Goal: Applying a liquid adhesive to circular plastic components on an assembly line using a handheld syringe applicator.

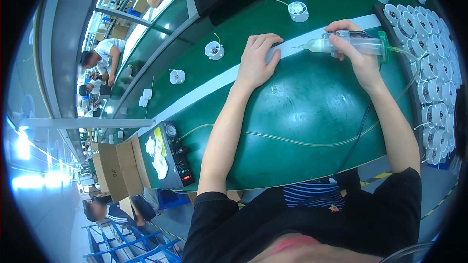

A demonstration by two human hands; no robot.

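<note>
My right hand (360, 63) is wrapped round a clear dispensing syringe (369, 46) with whitish material toward its tip. The needle points left, toward my left hand, and does not touch it. A green cap (383, 47) at the syringe's back end joins a thin clear hose (409, 54). My left hand (256, 62) lies at the white rail (204, 86) with thumb and fingers apart and nothing seen in it. Beyond the rail, small white round housings with a wire each, such as one housing (298, 11) and another housing (214, 50), stand on the green surface.
A dispenser control box (174, 158) with a gauge and crumpled white tissue (158, 158) stands at the left. Many white housings (429, 68) fill a tray at the right. An open cardboard box (119, 170) is beyond the left edge. Other people work farther left.
</note>
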